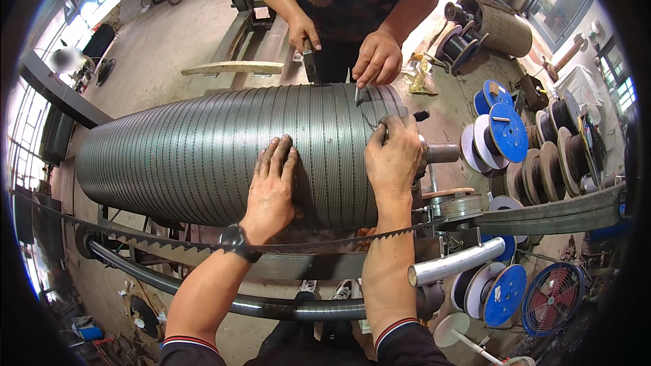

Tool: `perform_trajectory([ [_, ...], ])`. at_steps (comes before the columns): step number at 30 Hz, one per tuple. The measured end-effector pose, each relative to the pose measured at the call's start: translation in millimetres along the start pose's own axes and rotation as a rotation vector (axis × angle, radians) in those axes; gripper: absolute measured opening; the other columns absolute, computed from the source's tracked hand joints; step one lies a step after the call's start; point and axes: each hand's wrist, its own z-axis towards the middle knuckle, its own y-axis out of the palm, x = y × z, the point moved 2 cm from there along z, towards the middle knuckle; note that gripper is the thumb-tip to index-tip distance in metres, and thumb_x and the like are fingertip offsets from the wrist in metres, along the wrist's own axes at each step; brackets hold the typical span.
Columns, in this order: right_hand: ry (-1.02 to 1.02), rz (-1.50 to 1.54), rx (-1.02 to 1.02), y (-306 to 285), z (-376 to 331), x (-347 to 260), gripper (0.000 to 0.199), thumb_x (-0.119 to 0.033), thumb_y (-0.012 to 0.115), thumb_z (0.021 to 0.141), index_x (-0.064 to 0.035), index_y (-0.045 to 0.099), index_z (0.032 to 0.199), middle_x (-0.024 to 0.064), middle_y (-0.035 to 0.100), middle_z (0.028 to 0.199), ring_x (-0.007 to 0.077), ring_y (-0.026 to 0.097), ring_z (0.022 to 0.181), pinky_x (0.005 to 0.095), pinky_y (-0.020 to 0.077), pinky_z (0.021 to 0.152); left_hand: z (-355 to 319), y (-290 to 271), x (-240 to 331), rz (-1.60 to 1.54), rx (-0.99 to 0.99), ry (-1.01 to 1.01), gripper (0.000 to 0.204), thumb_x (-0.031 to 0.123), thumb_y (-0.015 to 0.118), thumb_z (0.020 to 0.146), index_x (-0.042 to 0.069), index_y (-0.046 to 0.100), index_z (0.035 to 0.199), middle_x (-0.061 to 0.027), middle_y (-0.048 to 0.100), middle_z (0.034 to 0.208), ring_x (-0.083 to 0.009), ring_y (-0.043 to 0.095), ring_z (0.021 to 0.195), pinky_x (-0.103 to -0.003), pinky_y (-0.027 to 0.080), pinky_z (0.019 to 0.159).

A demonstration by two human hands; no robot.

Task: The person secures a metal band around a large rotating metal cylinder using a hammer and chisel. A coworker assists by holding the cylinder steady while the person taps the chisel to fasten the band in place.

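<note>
A long grey metal roller (pixel 196 142) with fine ridges and dark dashed lines around it lies crosswise in front of me. My left hand (pixel 272 186) rests flat on its near side, fingers stretched out and holding nothing. Close to the roller's right end, my right hand (pixel 395 152) is closed, thumb and fingers pinching a thin dark wire (pixel 368 122) that curves out over the surface. Across from me, a co-worker holds a hammer (pixel 310 64) in one hand. The co-worker's other hand steadies a small metal punch or chisel (pixel 357 97) against the roller, just beyond my right hand.
A toothed metal strip (pixel 190 249) runs crosswise at my forearms, above a curved black tube (pixel 271 308). Blue and white spools (pixel 507 132) stand at right, with a red-bladed fan (pixel 553 298) below them. The roller's shaft (pixel 442 154) juts out right.
</note>
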Motion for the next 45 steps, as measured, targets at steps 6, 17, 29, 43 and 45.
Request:
perform_trajectory([
  [6, -0.012, -0.007, -0.017, 1.3, -1.3, -2.4, 0.007, -0.001, 0.067, 0.089, 0.0043, 0.069, 0.09, 0.0221, 0.063, 0.1, 0.044, 0.07, 0.087, 0.0507, 0.0574, 0.079, 0.3, 0.3, 0.3, -0.002, -0.004, -0.007, 0.127, 0.014, 0.101, 0.045, -0.001, 0.039, 0.155, -0.0194, 0.031, 0.165, -0.0406, 0.027, 0.155, -0.05, 0.03, 0.129],
  [17, -0.016, -0.019, -0.05, -3.7, -6.0, -3.1, 0.006, -0.001, 0.066, 0.088, 0.004, 0.068, 0.091, 0.0232, 0.063, 0.1, 0.0454, 0.069, 0.085, 0.0516, 0.0575, 0.077, 1.1, 6.3, -0.3, -0.003, 0.016, 0.012, 0.126, 0.015, 0.1, 0.045, -0.001, 0.039, 0.154, -0.019, 0.031, 0.166, -0.0403, 0.028, 0.155, -0.05, 0.029, 0.129],
  [29, -0.165, 0.139, 0.038, -43.7, -165.5, -18.9, 0.01, 0.004, 0.066, 0.084, 0.001, 0.063, 0.093, 0.0135, 0.073, 0.104, 0.0338, 0.06, 0.078, 0.0458, 0.0521, 0.071, -0.4, 3.2, -0.8, 0.001, 0.013, 0.01, 0.127, 0.014, 0.1, 0.044, -0.001, 0.039, 0.154, -0.0197, 0.032, 0.165, -0.0418, 0.027, 0.155, -0.051, 0.029, 0.129],
  [43, -0.127, 0.196, 0.084, -51.9, -182.1, -0.9, 0.027, 0.006, 0.074, 0.085, 0.0003, 0.071, 0.112, 0.0155, 0.063, 0.094, 0.0328, 0.066, 0.078, 0.0413, 0.0557, 0.068, 2.1, 6.0, -4.3, 0.049, -0.027, -0.031, 0.121, 0.015, 0.097, 0.054, 0.0, 0.037, 0.158, -0.0173, 0.026, 0.169, -0.0369, 0.023, 0.159, -0.047, 0.023, 0.132],
  [45, -0.137, 0.222, 0.073, -57.4, -186.7, 1.1, 0.03, 0.007, 0.074, 0.085, -0.0002, 0.072, 0.113, 0.0152, 0.063, 0.094, 0.0313, 0.066, 0.077, 0.04, 0.0554, 0.068, 0.3, 11.9, -9.3, 0.056, 0.021, -0.004, 0.125, 0.018, 0.099, 0.053, -0.001, 0.035, 0.158, -0.0182, 0.025, 0.17, -0.0374, 0.022, 0.159, -0.045, 0.023, 0.132],
])
